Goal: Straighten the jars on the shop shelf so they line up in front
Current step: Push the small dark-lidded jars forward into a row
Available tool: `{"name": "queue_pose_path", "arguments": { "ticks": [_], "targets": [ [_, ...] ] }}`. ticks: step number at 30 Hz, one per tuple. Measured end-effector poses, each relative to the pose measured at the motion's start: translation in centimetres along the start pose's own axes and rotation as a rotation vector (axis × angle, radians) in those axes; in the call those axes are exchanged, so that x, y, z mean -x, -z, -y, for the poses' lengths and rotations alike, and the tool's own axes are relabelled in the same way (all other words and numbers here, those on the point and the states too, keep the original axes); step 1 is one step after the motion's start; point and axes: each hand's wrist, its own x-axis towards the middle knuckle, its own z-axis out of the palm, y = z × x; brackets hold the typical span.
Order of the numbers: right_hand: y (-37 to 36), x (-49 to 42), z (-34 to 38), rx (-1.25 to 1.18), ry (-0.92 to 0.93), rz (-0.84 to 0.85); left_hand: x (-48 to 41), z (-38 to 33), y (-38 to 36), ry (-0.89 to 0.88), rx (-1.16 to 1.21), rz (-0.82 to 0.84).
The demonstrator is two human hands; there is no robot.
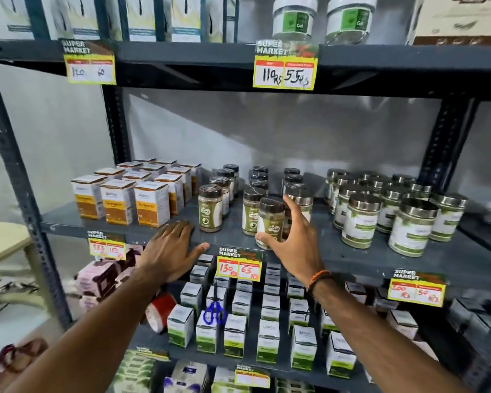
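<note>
Small dark-lidded jars with green labels stand in three rows on the middle shelf [352,255]. My right hand [291,236] is wrapped around the front jar of the right-hand row [270,219], which sits closer to the shelf edge than the others. The front jar of the middle row [251,211] stands just behind and left of it. The front jar of the left row [210,208] stands alone further left. My left hand [173,251] lies flat, fingers spread, on the shelf's front edge, left of the jars, holding nothing.
Orange-and-white boxes [150,204] stand left of the jars; larger silver-lidded jars [360,222] stand right. Price tags [238,263] hang off the shelf edge. Below are small green-and-white boxes [234,334], blue scissors [214,313] and a red tape roll [160,310].
</note>
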Motion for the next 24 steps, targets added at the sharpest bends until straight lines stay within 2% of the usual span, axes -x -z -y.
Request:
{"name": "queue_pose_path", "arguments": {
  "ticks": [7,10,13,15,24],
  "targets": [
    [0.6,1.4,-0.3,0.004,-0.031,-0.013,-0.1,0.1,-0.5,0.003,-0.001,0.002],
    [2.1,1.8,-0.3,0.062,0.020,-0.109,-0.1,0.2,-0.7,0.003,-0.004,-0.002],
    [3.6,1.0,-0.8,0.018,0.080,-0.220,-0.1,0.2,-0.8,0.004,-0.007,-0.004],
    [4.2,-0.2,-1.5,0.038,0.087,-0.241,0.0,0.1,-0.8,0.004,-0.005,-0.012],
    [3.5,-3.0,-3.6,0.145,-0.022,0.046,0.0,0.1,-0.9,0.011,-0.003,-0.027]
  ]
}}
